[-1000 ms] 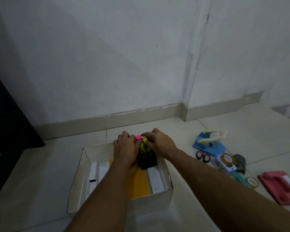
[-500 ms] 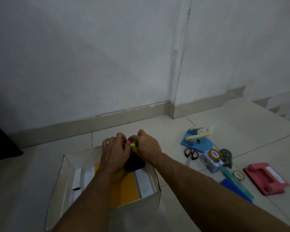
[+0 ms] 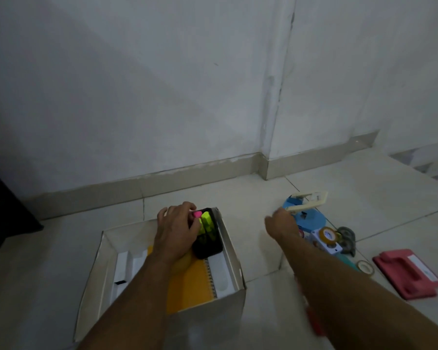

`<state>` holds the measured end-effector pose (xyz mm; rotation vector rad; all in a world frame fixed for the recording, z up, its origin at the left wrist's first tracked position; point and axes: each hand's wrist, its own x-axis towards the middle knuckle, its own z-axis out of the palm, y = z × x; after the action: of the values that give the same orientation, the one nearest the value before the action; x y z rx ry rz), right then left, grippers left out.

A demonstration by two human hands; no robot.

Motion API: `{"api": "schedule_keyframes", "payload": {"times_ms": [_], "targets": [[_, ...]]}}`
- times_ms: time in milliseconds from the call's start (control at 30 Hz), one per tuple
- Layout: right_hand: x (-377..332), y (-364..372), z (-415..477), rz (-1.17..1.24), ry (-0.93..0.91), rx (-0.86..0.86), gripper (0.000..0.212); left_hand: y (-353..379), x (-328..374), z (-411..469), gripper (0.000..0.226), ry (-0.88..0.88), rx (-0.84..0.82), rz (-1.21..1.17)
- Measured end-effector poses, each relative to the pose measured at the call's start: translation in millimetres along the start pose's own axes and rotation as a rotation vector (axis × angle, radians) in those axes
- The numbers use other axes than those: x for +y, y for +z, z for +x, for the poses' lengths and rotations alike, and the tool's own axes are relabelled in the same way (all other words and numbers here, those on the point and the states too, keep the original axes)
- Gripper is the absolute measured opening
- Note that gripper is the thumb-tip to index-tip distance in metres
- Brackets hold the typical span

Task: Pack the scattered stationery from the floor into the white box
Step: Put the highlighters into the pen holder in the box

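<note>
The white box stands open on the tiled floor. Inside lie an orange spiral notebook and, at the far right corner, a black holder with a green highlighter and a pink one. My left hand rests on the holder, fingers curled over the pink highlighter. My right hand is outside the box, blurred, just left of a blue hole punch with a cream handle. Its fingers are hidden behind the back of the hand.
Right of the box lie a tape roll on a small white box, a grey dispenser, a teal ruler, a small tape ring and a red punch. A wall with skirting runs behind. Dark furniture stands at the left.
My right hand has let go of the black holder and swung right, out of the box, toward the blue hole punch. My left hand stays on the holder in the box's corner.
</note>
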<state>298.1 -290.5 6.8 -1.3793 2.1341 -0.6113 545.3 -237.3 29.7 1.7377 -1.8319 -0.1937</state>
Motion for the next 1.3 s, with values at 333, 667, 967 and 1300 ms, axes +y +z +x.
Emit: {"api": "schedule_keyframes", "payload": {"times_ms": [333,667,967,1300], "targets": [[58,14,6,-0.345,0.09,-0.064,0.043,11,-4,8,0.029,0.104,0.011,0.181],[36,45,-2,-0.225,0.14,-0.061,0.047,15,-2,13,0.032,0.085,0.033,0.216],[25,50,-6,-0.186,0.099,-0.181,0.028,17,5,11,0.035,0.048,0.038,0.237],[-37,24,-15,0.611,-0.123,-0.059,0.017,-3,-5,5,0.035,-0.035,0.129,0.115]]}}
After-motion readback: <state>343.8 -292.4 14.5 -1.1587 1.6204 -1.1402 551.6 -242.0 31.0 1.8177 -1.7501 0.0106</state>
